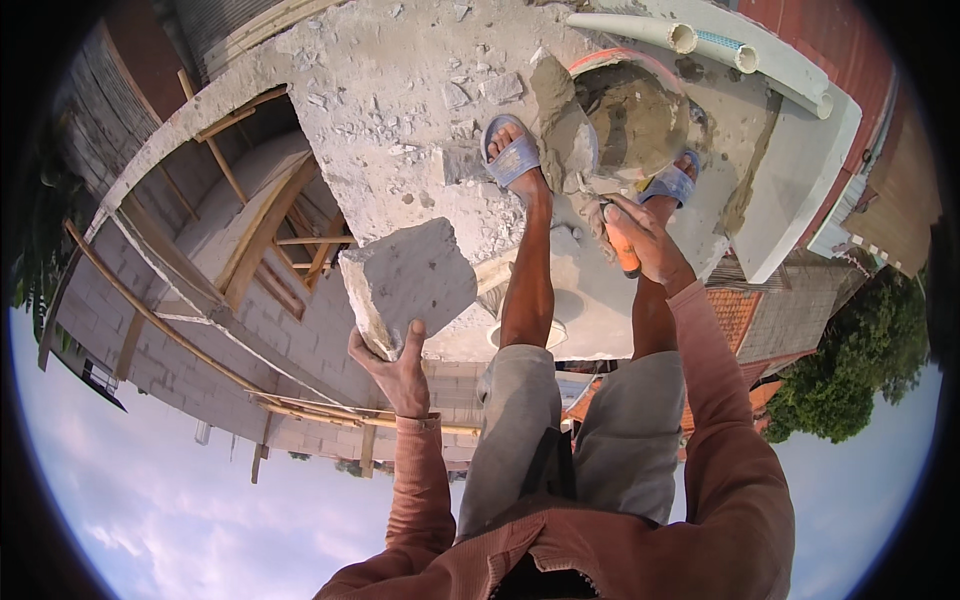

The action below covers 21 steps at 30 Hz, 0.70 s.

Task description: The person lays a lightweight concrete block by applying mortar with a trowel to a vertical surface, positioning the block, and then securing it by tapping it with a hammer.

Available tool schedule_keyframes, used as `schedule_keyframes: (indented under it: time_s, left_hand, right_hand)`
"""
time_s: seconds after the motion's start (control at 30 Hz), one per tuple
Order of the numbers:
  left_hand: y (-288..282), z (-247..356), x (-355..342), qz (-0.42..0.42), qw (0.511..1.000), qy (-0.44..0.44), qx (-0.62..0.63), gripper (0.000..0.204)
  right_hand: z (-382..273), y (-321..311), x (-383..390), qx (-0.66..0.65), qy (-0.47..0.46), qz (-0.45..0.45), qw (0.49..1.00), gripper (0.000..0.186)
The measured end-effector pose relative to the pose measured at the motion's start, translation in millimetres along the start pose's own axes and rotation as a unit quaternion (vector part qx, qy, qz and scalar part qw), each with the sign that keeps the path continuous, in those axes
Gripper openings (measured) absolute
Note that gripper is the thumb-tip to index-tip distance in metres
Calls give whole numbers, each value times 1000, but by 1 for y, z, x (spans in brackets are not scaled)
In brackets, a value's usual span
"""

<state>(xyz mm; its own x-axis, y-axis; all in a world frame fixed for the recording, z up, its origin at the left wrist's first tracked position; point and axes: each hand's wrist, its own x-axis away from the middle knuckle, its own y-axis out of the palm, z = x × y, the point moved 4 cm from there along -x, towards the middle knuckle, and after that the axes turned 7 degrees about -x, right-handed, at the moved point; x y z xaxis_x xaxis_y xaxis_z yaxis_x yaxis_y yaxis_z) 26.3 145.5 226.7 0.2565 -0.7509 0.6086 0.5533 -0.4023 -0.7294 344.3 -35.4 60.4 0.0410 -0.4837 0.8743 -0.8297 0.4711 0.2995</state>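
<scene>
Head view, as I read it from my remote station. The block (412, 280), left of the frame's centre, is in my left hand (397, 378). This grip holds it by its lower edge: the thumb lies on the broad grey face and the fingers pass out of sight behind, an arrangement that probably steadies the weight from both sides. The block is tilted, its pale narrow side turned toward the left of the frame.

My right hand (650, 240), right of centre, has its grip closed around the orange handle of a tool (625, 252). Grey mortar masks the tool's far end, so I cannot tell its shape. It points up the frame toward the bucket (627, 54), whose wet grey mortar (650, 115) lies within short reach, presumably the reason for its place between and just beyond the feet.

The sandals (518, 160) stand apart on the concrete (350, 130), which likely gives a stable base while both hands are occupied. Rubble (455, 95) is scattered at upper centre. Pale pipes (630, 30) lie nearly parallel at upper right, well apart from the block. At left, boards (265, 235) cross an opening in the concrete; their purpose I cannot tell.
</scene>
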Motion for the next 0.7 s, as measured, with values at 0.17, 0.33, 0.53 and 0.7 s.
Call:
schedule_keyframes:
  time_s: [0.17,0.33,0.53,0.7]
  left_hand:
    - [-7,1,-8,13,1000,-9,-9,92]
    - [-5,8,-19,2,999,14,-30,91]
    - [-11,7,-32,12,999,20,-42,88]
    - [0,42,-76,-4,990,132,-43,93]
  right_hand:
    - [-71,90,-89,-485,-98,-107,863,41]
    - [-85,66,-239,-634,-187,-50,749,41]
    - [-74,75,-256,-621,-141,-27,771,52]
    - [-52,77,-221,-536,-62,-83,838,45]
